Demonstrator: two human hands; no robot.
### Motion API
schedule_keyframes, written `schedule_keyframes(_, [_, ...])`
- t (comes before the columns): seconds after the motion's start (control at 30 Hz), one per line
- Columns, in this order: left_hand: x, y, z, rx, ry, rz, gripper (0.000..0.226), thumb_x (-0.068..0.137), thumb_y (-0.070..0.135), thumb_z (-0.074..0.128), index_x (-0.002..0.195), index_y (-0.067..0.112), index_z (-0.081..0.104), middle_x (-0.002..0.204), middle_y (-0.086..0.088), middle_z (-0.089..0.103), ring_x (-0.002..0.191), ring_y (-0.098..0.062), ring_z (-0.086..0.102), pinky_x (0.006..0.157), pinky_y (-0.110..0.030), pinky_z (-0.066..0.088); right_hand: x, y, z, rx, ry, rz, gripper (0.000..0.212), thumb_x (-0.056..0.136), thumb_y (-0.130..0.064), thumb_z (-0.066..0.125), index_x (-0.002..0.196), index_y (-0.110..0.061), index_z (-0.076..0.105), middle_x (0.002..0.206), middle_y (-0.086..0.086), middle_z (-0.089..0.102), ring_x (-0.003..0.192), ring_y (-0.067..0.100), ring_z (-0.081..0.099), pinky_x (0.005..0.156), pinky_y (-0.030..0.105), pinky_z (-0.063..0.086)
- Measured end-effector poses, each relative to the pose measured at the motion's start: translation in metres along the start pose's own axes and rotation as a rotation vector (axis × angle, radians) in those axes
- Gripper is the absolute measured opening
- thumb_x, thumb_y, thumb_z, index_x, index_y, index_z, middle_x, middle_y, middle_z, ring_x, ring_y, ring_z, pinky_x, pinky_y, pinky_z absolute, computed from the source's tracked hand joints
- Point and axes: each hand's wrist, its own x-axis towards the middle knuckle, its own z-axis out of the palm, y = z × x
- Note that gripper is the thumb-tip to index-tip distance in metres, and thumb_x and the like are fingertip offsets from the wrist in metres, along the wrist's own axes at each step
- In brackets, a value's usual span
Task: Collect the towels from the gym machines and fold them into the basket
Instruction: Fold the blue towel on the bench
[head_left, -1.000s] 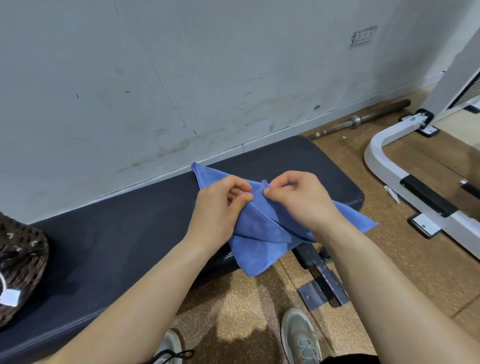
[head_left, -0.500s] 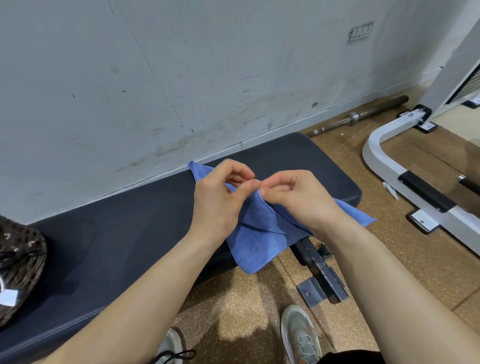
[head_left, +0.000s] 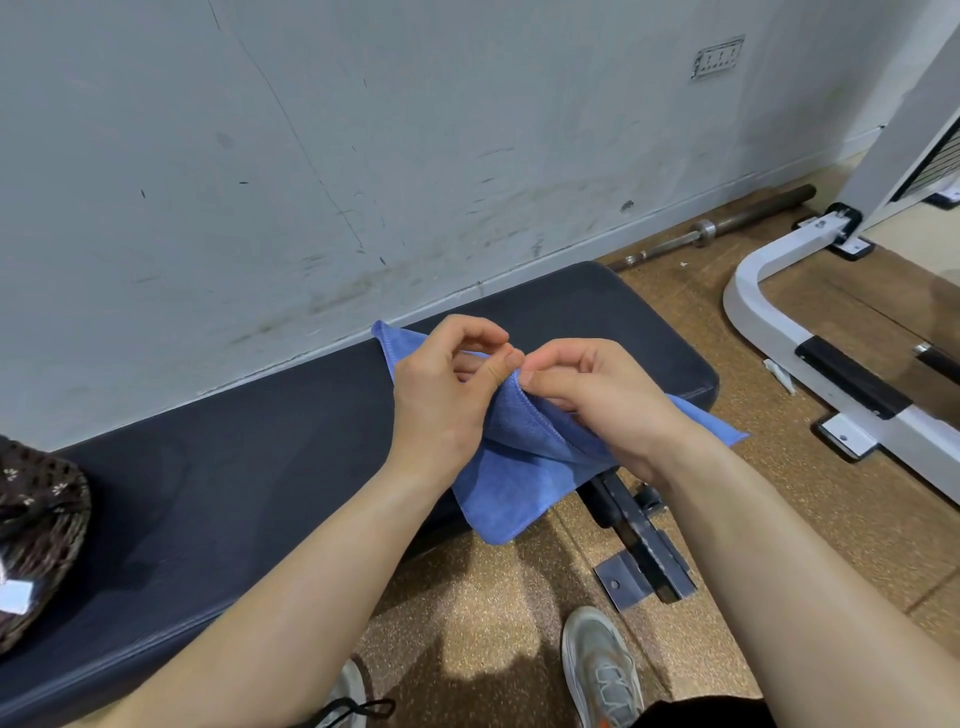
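Note:
A blue towel lies over the right end of a dark padded gym bench, one corner hanging off the front edge. My left hand and my right hand meet above it, each pinching the towel's raised edge between thumb and fingers, fingertips almost touching. A dark woven basket sits on the bench's far left end, cut off by the frame edge.
A scuffed grey wall runs close behind the bench. A barbell lies on the floor by the wall. A white machine frame stands on the cork floor to the right. My shoes are below, beside the bench's metal foot.
My hands have drawn closer together and lifted the towel's edge slightly, so the fingertips now nearly touch. The towel's hanging corner and the bench have not shifted.

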Motion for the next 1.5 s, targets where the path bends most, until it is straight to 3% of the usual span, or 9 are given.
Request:
schedule_keyframes(0.1, [0.003, 0.0, 0.0, -0.038, -0.031, -0.022, 0.014, 0.083, 0.013, 0.078, 0.093, 0.015, 0.069, 0.085, 0.007, 0.072, 0.079, -0.009, 0.068, 0.074, -0.019, 0.053, 0.0, -0.001, 0.001, -0.019, -0.012, -0.034, 0.008, 0.088, -0.012, 0.072, 0.081, -0.008, 0.07, 0.066, 0.001, 0.066, 0.065, 0.001, 0.06, 0.066, 0.016, 0.047])
schedule_keyframes(0.23, [0.004, 0.003, -0.001, -0.045, -0.119, -0.08, 0.005, 0.09, 0.019, 0.071, 0.092, 0.015, 0.067, 0.08, 0.012, 0.07, 0.078, -0.005, 0.066, 0.073, -0.017, 0.052, 0.0, 0.004, 0.0, -0.082, -0.02, -0.078, 0.019, 0.082, -0.022, 0.081, 0.085, -0.008, 0.068, 0.084, 0.029, 0.069, 0.079, 0.025, 0.063, 0.087, 0.049, 0.052])
schedule_keyframes(0.37, [0.004, -0.001, -0.016, 0.085, -0.366, -0.137, 0.018, 0.094, 0.041, 0.061, 0.091, 0.024, 0.066, 0.08, 0.016, 0.067, 0.077, 0.004, 0.06, 0.069, -0.011, 0.045, -0.001, 0.002, -0.002, -0.186, 0.01, -0.15, 0.01, 0.088, -0.017, 0.075, 0.083, -0.015, 0.066, 0.081, 0.003, 0.069, 0.077, 0.011, 0.062, 0.081, 0.037, 0.049])
schedule_keyframes(0.47, [0.005, -0.013, -0.032, 0.587, -0.524, -0.035, 0.037, 0.073, 0.06, 0.073, 0.079, 0.026, 0.06, 0.071, 0.008, 0.058, 0.068, -0.007, 0.052, 0.061, -0.028, 0.041, -0.007, 0.002, -0.005, -0.392, 0.005, -0.24, 0.013, 0.088, -0.021, 0.071, 0.082, -0.024, 0.06, 0.08, -0.011, 0.065, 0.065, 0.014, 0.057, 0.071, 0.034, 0.048])
schedule_keyframes(0.63, [-0.002, -0.013, -0.045, 0.965, -0.497, 0.261, 0.04, 0.076, 0.055, 0.069, 0.065, 0.03, 0.04, 0.077, 0.009, 0.049, 0.086, -0.016, 0.044, 0.064, -0.032, 0.037, -0.026, 0.003, 0.002, -0.674, -0.023, -0.324, 0.016, 0.097, -0.025, 0.059, 0.087, -0.027, 0.047, 0.064, -0.002, 0.057, 0.056, 0.014, 0.045, 0.058, 0.029, 0.039])
schedule_keyframes(0.8, [-0.018, 0.001, -0.073, 0.767, -0.481, 0.23, 0.044, 0.068, 0.05, 0.077, 0.066, 0.018, 0.047, 0.064, 0.002, 0.049, 0.069, -0.016, 0.046, 0.062, -0.037, 0.041, -0.045, -0.003, 0.008, -0.66, -0.043, -0.337, 0.014, 0.101, -0.023, 0.053, 0.091, -0.022, 0.044, 0.054, -0.012, 0.047, 0.053, 0.009, 0.041, 0.054, 0.025, 0.029])
schedule_keyframes(0.97, [-0.046, 0.025, -0.105, 0.442, -0.482, 0.085, 0.037, 0.074, 0.032, 0.084, 0.07, 0.018, 0.05, 0.061, 0.013, 0.045, 0.057, -0.005, 0.039, 0.054, -0.02, 0.03, -0.058, -0.019, 0.024, -0.47, -0.059, -0.308, 0.005, 0.099, -0.025, 0.058, 0.094, -0.024, 0.06, 0.057, 0.002, 0.056, 0.057, 0.008, 0.049, 0.062, 0.033, 0.038])
schedule_keyframes(1.3, [-0.117, 0.022, -0.173, 0.336, -0.293, -0.111, 0.053, 0.072, 0.032, 0.085, 0.114, 0.038, 0.054, 0.104, 0.013, 0.067, 0.096, -0.002, 0.063, 0.082, -0.021, 0.05, -0.076, -0.086, 0.09, -0.413, -0.156, -0.434, 0.012, 0.097, -0.022, 0.059, 0.09, -0.014, 0.065, 0.086, 0.007, 0.071, 0.077, 0.012, 0.063, 0.075, 0.033, 0.049])
schedule_keyframes(1.5, [-0.143, 0.01, -0.22, 0.528, -0.331, -0.124, 0.013, 0.081, 0.033, 0.073, 0.083, 0.027, 0.062, 0.078, 0.011, 0.064, 0.069, -0.004, 0.055, 0.065, -0.027, 0.041, -0.081, -0.112, 0.084, -0.654, -0.056, -0.492, 0.012, 0.099, -0.02, 0.056, 0.092, -0.017, 0.066, 0.089, 0.001, 0.071, 0.083, 0.02, 0.065, 0.065, 0.015, 0.041])
